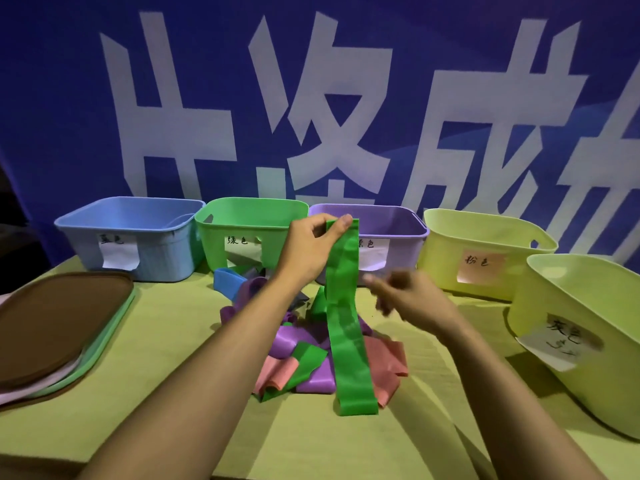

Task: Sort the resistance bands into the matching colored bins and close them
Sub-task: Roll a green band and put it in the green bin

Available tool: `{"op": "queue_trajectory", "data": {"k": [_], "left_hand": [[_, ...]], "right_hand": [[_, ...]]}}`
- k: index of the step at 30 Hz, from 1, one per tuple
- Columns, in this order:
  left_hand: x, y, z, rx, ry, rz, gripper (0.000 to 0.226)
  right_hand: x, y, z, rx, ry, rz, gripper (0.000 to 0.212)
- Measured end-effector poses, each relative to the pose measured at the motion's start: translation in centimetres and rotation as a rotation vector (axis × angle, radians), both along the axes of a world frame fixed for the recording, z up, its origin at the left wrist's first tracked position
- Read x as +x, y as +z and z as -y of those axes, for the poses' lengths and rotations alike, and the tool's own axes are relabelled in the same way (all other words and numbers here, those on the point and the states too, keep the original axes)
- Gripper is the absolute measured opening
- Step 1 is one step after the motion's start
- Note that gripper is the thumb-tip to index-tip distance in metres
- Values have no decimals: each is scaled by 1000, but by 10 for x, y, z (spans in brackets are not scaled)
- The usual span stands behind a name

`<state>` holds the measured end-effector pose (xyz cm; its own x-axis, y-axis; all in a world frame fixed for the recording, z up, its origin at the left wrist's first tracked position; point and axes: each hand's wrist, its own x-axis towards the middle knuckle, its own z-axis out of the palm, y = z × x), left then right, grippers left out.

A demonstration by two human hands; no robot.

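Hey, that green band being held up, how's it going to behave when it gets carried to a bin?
Probably floppy: the green band hangs limp from the left hand, which pinches its top. Likely light, since a pinch holds it. Its lower end lies by the pile and may drag.

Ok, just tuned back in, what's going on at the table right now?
A person is sorting a pile of stretchy bands. The left hand pinches the top of a long green resistance band and holds it up in front of the green plastic bin. The right hand is blurred beside the band, holding nothing clear. Purple, pink and blue bands lie heaped on the table. All five bins stand open, and their lids lie stacked at the left.
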<state>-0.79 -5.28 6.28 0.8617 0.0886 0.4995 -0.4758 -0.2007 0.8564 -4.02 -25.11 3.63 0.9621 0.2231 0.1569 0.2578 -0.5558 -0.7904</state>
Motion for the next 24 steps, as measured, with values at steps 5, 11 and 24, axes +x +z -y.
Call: {"op": "queue_trajectory", "data": {"k": [5,11,24], "left_hand": [[5,-23,9,-55,-24,-21,19],[8,-43,7,-55,-32,-2,11],[2,-65,0,-138,4,-72,13]], "right_hand": [[33,-16,-33,456,26,182,20],[42,-34,-47,664,13,237,15],[45,-60,-53,663,-85,307,11]]}}
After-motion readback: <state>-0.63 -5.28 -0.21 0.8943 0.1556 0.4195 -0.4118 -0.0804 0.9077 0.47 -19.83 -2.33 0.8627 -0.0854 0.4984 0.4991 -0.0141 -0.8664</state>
